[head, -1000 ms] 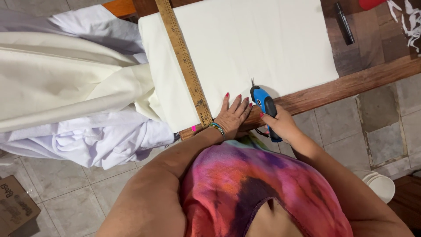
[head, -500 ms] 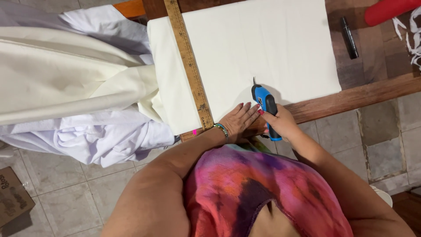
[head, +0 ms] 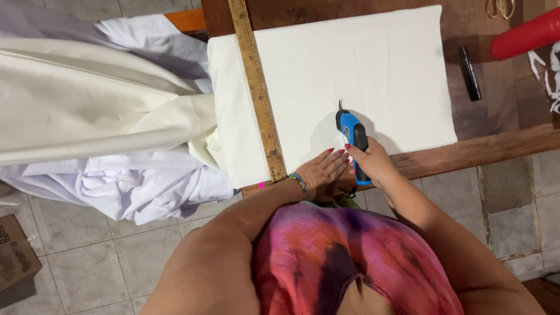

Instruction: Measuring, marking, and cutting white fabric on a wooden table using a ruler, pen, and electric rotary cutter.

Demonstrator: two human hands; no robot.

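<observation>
**Soft cloth under a powered cutter: pinning it flat, holding the tool by its handle**

Head view: your right hand (head: 373, 163) is wrapping fully closed around the black handle of the blue electric fabric cutter (head: 352, 135), its blade end pointing away from you over the cream fabric (head: 361, 70). Your left hand (head: 322, 172) is lying open and flat, fingers spread, pressing the near edge of that fabric just beside the cutter; it is gripping nothing.

The fabric is looking thin, limp and light, so I judge it will be sliding and bunching unless you are holding it down close to the blade. It is lying spread on the wooden desk (head: 496, 146), with its left end spilling off the edge into a draped heap over white cloth (head: 146, 186). The cutter is looking rigid and compact; the handle is the safe place for your grip.

Counting: one cutter, one wooden ruler (head: 256, 87) lying across the fabric, one black marker (head: 470, 73), one red cylinder (head: 525, 35) at the far right, one pair of scissors (head: 499, 7) partly out of view, one cardboard box (head: 16, 256) on the floor.
</observation>
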